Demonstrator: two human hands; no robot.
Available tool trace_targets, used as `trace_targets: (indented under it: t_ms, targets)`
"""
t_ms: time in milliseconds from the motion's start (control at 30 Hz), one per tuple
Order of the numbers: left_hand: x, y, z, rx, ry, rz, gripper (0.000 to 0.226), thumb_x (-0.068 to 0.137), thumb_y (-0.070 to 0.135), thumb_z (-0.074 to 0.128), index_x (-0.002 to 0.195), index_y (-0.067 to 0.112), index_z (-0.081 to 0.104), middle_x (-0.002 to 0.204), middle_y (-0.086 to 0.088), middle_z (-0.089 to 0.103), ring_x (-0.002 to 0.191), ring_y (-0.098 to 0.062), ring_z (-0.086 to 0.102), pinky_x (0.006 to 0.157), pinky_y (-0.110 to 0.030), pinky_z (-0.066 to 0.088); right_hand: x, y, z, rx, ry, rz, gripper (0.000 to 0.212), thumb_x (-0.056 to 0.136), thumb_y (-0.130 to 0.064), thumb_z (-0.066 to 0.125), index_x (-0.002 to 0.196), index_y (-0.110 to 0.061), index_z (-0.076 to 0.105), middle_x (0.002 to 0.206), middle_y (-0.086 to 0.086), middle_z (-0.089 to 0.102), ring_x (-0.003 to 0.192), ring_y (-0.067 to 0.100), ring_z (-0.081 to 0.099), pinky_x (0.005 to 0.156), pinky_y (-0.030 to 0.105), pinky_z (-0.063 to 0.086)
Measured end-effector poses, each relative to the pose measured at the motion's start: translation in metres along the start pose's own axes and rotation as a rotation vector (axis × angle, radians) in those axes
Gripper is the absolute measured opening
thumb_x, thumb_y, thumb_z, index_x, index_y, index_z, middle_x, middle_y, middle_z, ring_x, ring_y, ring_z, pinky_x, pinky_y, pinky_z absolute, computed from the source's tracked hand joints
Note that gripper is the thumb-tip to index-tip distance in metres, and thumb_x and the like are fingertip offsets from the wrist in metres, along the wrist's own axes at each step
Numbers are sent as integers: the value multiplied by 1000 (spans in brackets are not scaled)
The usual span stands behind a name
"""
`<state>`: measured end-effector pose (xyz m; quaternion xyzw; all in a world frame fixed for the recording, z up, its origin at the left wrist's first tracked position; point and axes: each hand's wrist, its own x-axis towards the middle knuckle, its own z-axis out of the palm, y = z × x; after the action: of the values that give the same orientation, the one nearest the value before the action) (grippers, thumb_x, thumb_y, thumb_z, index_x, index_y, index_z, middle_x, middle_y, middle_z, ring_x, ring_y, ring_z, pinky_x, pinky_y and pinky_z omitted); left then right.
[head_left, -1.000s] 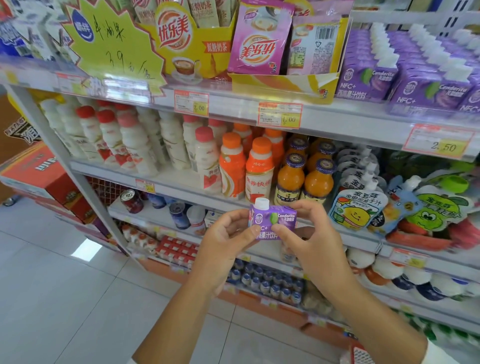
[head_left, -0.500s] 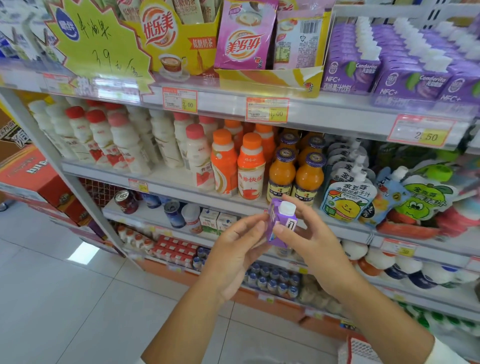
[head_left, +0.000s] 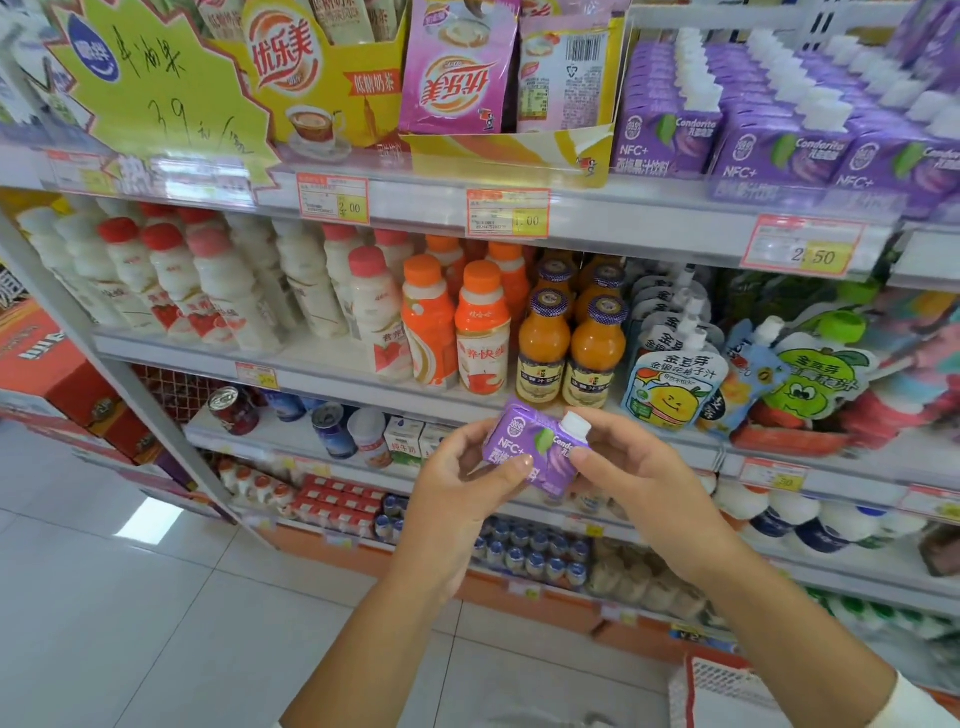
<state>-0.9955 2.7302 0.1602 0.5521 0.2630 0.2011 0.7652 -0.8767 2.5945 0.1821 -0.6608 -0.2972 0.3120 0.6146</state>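
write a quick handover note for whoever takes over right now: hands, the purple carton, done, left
Left hand: pinches the purple juice carton at its left end, thumb on the front.
Right hand: holds its right end, thumb just under the white cap.
Carton: tilted, held in the air, front label facing the camera.
Done: one carton is off the shelf and in both hands.
To do: probably finish checking it, then put it in the red basket at lower right or back with the matching cartons on the top shelf.
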Motion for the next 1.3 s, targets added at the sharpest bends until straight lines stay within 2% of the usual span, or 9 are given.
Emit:
trace_targets:
  t_ms: [167, 400, 567, 700, 833, 933, 1067, 1167, 1300]
  targets:
    - [0, 5, -6, 203, -73, 59, 44, 80, 15, 77, 121, 23, 63, 113, 6, 73, 107, -13, 68, 93, -37, 56, -3, -1, -7, -48, -5, -50, 38, 84, -28, 58, 120, -37, 58, 115, -8, 65, 106, 3, 61, 68, 15, 51]
    - [4, 5, -8, 357, -74, 118, 46, 83, 0, 72, 122, 24, 66, 114, 10, 72, 109, -6, 65, 96, -34, 53, -1, 0, -4, -213, -4, -214, 42, 92, 2, 57, 117, -31, 59, 113, -24, 58, 113, 0, 55, 80, 12, 49]
    - [7, 4, -7, 401, -90, 120, 45, 85, 2, 72, 123, 24, 65, 112, 11, 73, 106, -7, 67, 93, -35, 55, 1, -5, -12, -244, -2, -150, 27, 91, -18, 61, 111, -36, 62, 107, -21, 62, 101, 4, 62, 71, 16, 52]
    - [11, 11, 2, 384, -212, 108, 43, 87, 25, 67, 129, 23, 59, 114, 11, 72, 107, -6, 66, 89, -27, 56, 7, -25, -32, -338, -14, -65, 21, 87, -33, 60, 107, -37, 65, 86, -12, 68, 81, 6, 65, 71, 24, 53]
    - [19, 21, 17, 370, -252, 150, 37, 83, 36, 62, 119, 31, 60, 110, 12, 73, 104, -7, 68, 85, -27, 56, 11, -42, -51, -367, -73, 18, 31, 86, -40, 57, 113, -26, 65, 96, 4, 72, 90, 21, 68, 81, 39, 56]
    - [24, 30, 27, 378, -270, 213, 36, 82, 36, 64, 118, 32, 61, 108, 11, 74, 102, -10, 69, 89, -33, 56, 9, -53, -60, -345, -71, -5, 30, 85, -39, 58, 108, -22, 67, 96, -1, 73, 91, 16, 69, 84, 36, 58]
    - [34, 59, 42, 508, -256, 403, 36, 83, 34, 69, 118, 41, 60, 110, 19, 71, 104, 2, 64, 91, -24, 53, 8, -77, -68, -471, 49, -182, 10, 91, -27, 62, 99, -33, 65, 89, -16, 68, 87, 3, 64, 76, 15, 49]
    - [52, 97, 56, 733, -136, 721, 37, 89, 40, 68, 125, 36, 60, 124, 20, 62, 116, 4, 54, 100, -16, 42, 12, -118, -75, -635, 206, -358, 17, 93, -26, 61, 95, -42, 59, 85, -21, 63, 85, -8, 58, 74, 4, 40]
    - [85, 145, 73, 1085, 64, 1127, 48, 94, 41, 54, 134, 15, 58, 134, 3, 58, 127, -15, 46, 111, -23, 26, 29, -171, -91, -870, 354, -548, 15, 96, -28, 56, 105, -40, 57, 95, -26, 51, 96, 3, 49, 82, 12, 36]
